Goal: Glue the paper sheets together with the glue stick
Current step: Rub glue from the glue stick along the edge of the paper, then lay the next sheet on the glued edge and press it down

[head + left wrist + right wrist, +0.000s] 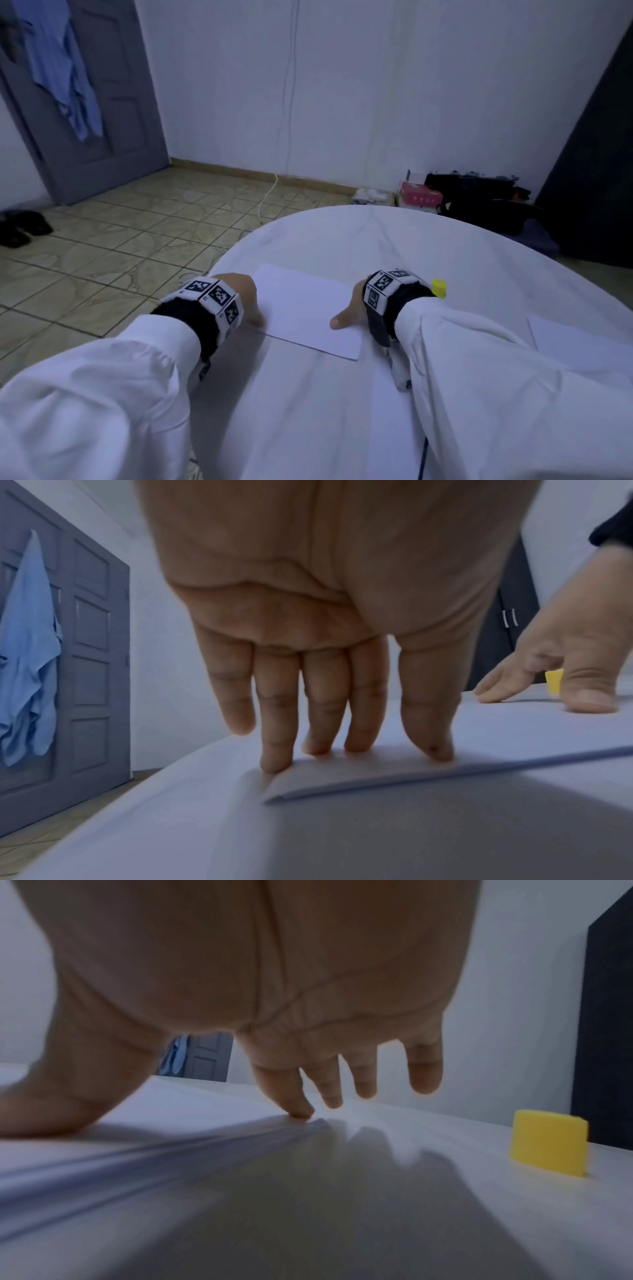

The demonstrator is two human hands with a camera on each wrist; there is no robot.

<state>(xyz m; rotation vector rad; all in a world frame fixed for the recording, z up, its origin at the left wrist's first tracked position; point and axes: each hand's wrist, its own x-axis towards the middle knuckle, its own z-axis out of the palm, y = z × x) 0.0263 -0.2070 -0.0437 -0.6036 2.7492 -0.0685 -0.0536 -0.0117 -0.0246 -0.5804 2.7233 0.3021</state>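
left hand (245, 299): in the head view the fingers are hidden behind the wrist band, so only the back of it and the thumb get seen.
right hand (352, 306): mostly covered by its band in the head view; just the thumb is shown.
yellow cap (439, 287): partly blocked by the right wrist in the head view, so whether it's a cap or the whole glue stick can't be told.
paper stack (137, 1146): near edge is smeared in the right wrist view, sheets can't be counted.
second sheet (579, 337): right of the paper stack, partly covered by the sleeve.
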